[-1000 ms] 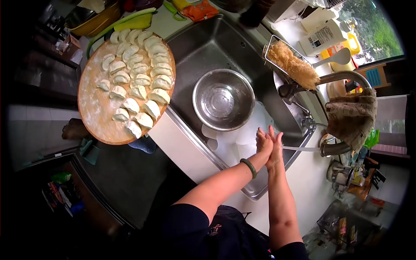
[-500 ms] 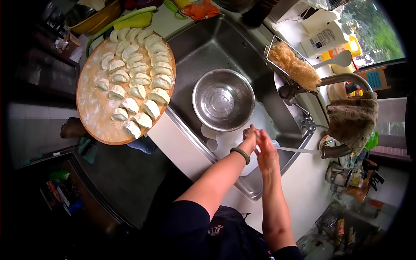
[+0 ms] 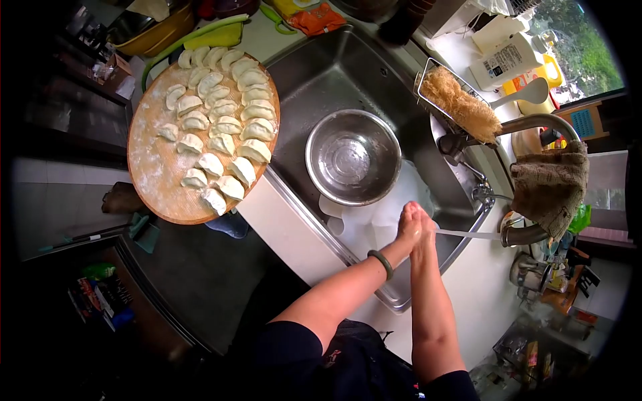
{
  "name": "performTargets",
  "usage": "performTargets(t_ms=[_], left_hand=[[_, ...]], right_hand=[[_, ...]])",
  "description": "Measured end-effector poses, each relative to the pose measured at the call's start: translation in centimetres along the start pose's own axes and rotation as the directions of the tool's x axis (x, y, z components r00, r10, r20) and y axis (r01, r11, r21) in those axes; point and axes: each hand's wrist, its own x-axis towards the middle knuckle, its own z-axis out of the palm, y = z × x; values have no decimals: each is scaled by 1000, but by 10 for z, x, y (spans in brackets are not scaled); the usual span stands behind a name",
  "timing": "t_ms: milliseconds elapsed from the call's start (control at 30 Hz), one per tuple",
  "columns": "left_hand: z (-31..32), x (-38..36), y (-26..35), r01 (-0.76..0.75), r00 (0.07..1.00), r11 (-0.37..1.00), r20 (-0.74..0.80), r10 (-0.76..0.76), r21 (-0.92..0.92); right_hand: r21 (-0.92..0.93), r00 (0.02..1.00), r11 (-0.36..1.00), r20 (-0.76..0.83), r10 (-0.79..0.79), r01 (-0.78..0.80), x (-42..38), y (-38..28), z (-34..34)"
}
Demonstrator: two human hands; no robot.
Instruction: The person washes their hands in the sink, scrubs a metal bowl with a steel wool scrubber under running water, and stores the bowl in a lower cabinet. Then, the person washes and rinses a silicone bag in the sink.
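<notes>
My left hand (image 3: 409, 230), with a green bangle (image 3: 380, 264) on its wrist, is pressed against my right hand (image 3: 425, 235). Both are closed together over the near part of the sink (image 3: 314, 73), and no object shows between them. A stream of water (image 3: 471, 234) from the curved faucet (image 3: 525, 235) reaches my right hand from the side. Just beyond my hands, a round metal bowl (image 3: 353, 158) stands in the sink. Whitish translucent sheets (image 3: 364, 224) lie under and beside it.
A round wooden board (image 3: 157, 157) with rows of dumplings (image 3: 257, 109) juts over the counter's left edge. A wire basket holding a fibrous scrubber (image 3: 461, 100) hangs at the sink's far right. A brown cloth (image 3: 550, 190) drapes the faucet. Bottles (image 3: 506, 61) stand by the window.
My hands have come tighter together, the left fingers now against the right hand near the water stream. The whole view has shifted slightly; bowl and board stay put.
</notes>
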Motion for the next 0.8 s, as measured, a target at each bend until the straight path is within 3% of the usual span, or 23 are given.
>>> performTargets(t_ms=[33,67,133,167,200,233,267,300,333,367,400,433,500,533,567,700,767,800], left_hand=[[-8,7,11,47,998,995,36,-51,93],[-9,21,8,57,997,989,-54,-49,140],[-23,48,10,72,994,963,58,-90,259],[-30,41,41,430,891,902,183,-416,-41],[-28,38,35,433,889,901,187,-419,-40],[-21,40,19,178,971,975,134,-195,132],[-11,42,4,-86,991,948,120,51,307],[3,34,-11,-181,983,918,84,161,354],[14,19,-40,-468,877,778,108,469,418],[20,10,-38,-473,874,775,114,472,418],[25,1,-28,-416,898,688,149,415,594],[29,-10,-15,-349,922,566,167,348,747],[31,-26,12,-202,966,239,153,208,950],[27,-12,-8,-275,960,471,219,172,838],[24,3,-28,-297,949,679,284,135,672],[21,-7,-20,-378,911,624,395,119,684],[14,-17,-11,-429,880,576,465,95,696],[14,-23,-1,-458,888,565,381,258,686]], right_hand=[[381,978,919,207,24,-104,-29,-22,8],[672,916,691,400,-34,-267,-54,-41,14],[690,880,705,425,-213,-163,-71,-41,13],[747,861,616,462,-211,-250,-71,-35,8],[789,840,516,497,-216,-334,-71,-31,3],[789,840,518,496,-220,-330,-72,-35,3],[785,843,526,495,-211,-328,-75,-44,5],[781,849,530,491,-197,-329,-78,-47,5],[795,716,309,606,-347,-523,-45,-16,-2],[795,833,466,520,-191,-389,-39,-10,-6],[735,921,623,385,-58,-268,-36,-9,-8],[737,900,641,405,-161,-217,-39,-11,-14],[742,918,631,378,-115,-227,-37,-11,-7],[746,936,622,347,-59,-237,-39,-9,-3],[720,899,638,427,-96,-274,-50,-22,5],[731,906,629,411,-100,-262,-56,-30,12],[715,937,694,295,-187,-87,-19,0,-3],[749,957,623,292,-3,-226,-10,-13,-5]])
